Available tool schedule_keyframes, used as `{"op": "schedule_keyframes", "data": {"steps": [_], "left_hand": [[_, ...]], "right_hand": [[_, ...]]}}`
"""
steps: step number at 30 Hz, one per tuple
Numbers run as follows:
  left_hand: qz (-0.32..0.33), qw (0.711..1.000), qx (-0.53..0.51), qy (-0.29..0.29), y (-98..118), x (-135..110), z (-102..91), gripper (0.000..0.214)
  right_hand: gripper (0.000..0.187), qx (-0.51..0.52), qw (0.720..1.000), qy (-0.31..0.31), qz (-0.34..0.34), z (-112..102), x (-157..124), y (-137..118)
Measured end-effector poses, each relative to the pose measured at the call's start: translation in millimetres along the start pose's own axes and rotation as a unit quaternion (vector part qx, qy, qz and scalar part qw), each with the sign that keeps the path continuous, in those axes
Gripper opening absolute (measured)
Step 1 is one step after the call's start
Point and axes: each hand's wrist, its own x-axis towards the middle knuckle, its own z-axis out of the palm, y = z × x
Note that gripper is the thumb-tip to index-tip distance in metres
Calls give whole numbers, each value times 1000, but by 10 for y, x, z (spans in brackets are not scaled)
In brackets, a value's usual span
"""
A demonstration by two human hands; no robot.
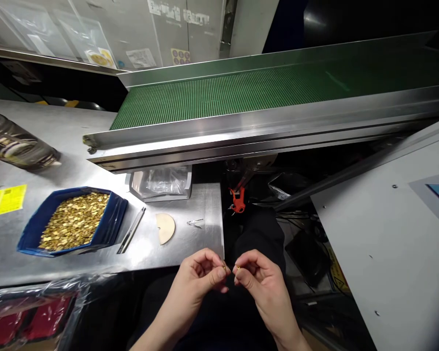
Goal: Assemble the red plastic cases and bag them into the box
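My left hand [204, 276] is closed in a pinch by the front corner of the metal table, with a tiny gold-coloured piece between thumb and fingers. Close beside it, my right hand [259, 278] pinches another small gold-coloured piece [238, 267]. The fingertips of both hands almost meet, and the exact shape of what they hold is too small to make out. Many small gold metal pieces [75, 222] fill a blue bin [111, 219] on the table to the left. A utility knife [131, 230], a beige half-round disc [166, 228] and some thin metal bits [195, 223] lie between bin and hands.
A green ribbed conveyor [212, 95] with metal side rails crosses behind the table [212, 243]. Under its near end stands a grey bin [161, 187] with clear plastic. A bottle [18, 141] lies at left. An orange-handled tool [237, 200] hangs below; a white machine panel [395, 219] stands right.
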Motion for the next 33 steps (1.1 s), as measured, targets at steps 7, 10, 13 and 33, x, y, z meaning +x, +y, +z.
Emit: {"op": "schedule_keyframes", "data": {"steps": [7,10,13,33], "left_hand": [[-28,999,-38,-15,-55,16,5,29],[-24,999,-39,-16,-98,33,-5,30],[-21,999,-36,-29,-122,40,-13,29],[-74,988,43,-130,-237,300,-187,51]], "right_hand": [[18,-89,993,16,-79,30,-25,16],[17,-68,996,26,-45,54,-21,36],[16,-94,991,40,-89,78,-10,41],[10,-329,935,-20,-131,-76,39,-85]]}}
